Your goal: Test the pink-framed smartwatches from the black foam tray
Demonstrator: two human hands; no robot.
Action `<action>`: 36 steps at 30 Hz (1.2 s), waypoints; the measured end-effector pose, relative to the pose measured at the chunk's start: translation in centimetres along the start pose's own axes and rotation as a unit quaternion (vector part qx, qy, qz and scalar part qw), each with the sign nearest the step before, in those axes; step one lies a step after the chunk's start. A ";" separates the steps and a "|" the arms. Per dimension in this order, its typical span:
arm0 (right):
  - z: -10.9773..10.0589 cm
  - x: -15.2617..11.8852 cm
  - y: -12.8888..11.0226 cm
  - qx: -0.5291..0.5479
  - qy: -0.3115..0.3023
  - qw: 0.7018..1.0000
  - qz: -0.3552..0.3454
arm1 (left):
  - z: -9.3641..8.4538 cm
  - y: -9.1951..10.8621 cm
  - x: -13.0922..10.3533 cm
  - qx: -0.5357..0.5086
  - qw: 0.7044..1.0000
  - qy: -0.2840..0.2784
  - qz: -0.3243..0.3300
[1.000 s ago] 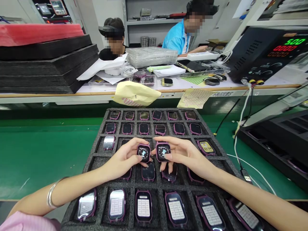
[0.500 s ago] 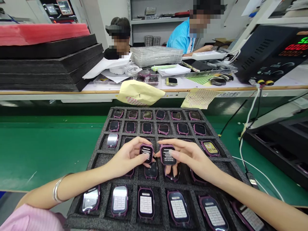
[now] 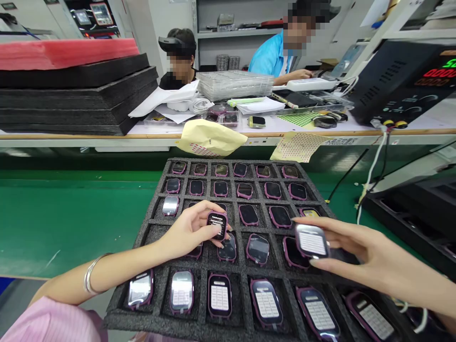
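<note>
A black foam tray (image 3: 163,297) divided into compartments holds rows of purple-framed smartwatches without straps. My left hand (image 3: 194,225) is closed around one smartwatch (image 3: 216,222), its screen showing white text on black, with the thumb over the glass. Over the right side of the tray, my right hand (image 3: 351,249) grips another smartwatch (image 3: 310,241) by its edges, its screen bright with pale lines. Beneath that one lies a dark-screened smartwatch (image 3: 294,252) in its compartment. Part of a yellow-screened smartwatch (image 3: 309,213) shows behind my right fingers. In the front row, several smartwatches (image 3: 220,295) display white grids.
Black foam sheets (image 3: 71,102) topped with pink foam (image 3: 67,53) are stacked at the back left. A power supply (image 3: 402,85) stands at the right, cables hanging from it. Two people sit across the bench. Another black tray (image 3: 406,209) lies at the right on the green mat (image 3: 71,213).
My right hand has carried its smartwatch rightward from the middle of the tray, and the screen now looks bright. My left hand stays nearly where it was, still holding its smartwatch.
</note>
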State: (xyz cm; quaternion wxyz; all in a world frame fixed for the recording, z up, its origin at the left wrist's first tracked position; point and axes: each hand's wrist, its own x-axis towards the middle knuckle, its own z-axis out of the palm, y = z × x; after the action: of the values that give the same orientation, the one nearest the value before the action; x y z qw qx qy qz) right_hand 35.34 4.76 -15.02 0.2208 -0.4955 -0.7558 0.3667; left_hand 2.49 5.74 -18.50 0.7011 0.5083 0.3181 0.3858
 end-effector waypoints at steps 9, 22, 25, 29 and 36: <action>-3.6 -3.1 4.0 -0.276 0.006 0.956 -0.101 | -3.0 1.8 -5.2 0.143 0.987 0.060 -0.035; 0.6 1.3 1.3 -0.272 -0.017 0.954 -0.124 | -3.5 1.1 -5.7 0.221 0.972 0.080 -0.012; 2.2 1.1 0.9 -0.357 0.015 0.923 -0.144 | -4.6 1.1 -7.1 0.385 0.917 0.101 0.011; 3.7 -0.1 -0.5 -0.429 0.018 0.894 -0.127 | -5.6 0.7 -9.1 0.575 0.808 0.122 0.032; 4.5 -0.8 0.7 -0.295 0.059 0.954 -0.011 | -3.3 0.7 -7.8 0.791 0.576 0.157 0.131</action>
State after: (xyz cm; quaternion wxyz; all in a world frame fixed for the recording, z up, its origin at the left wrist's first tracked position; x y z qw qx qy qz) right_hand 32.90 2.66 -18.38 0.1124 -0.5508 -0.8215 0.0950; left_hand -4.30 0.61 -18.37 -0.0985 0.8288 0.5321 0.1421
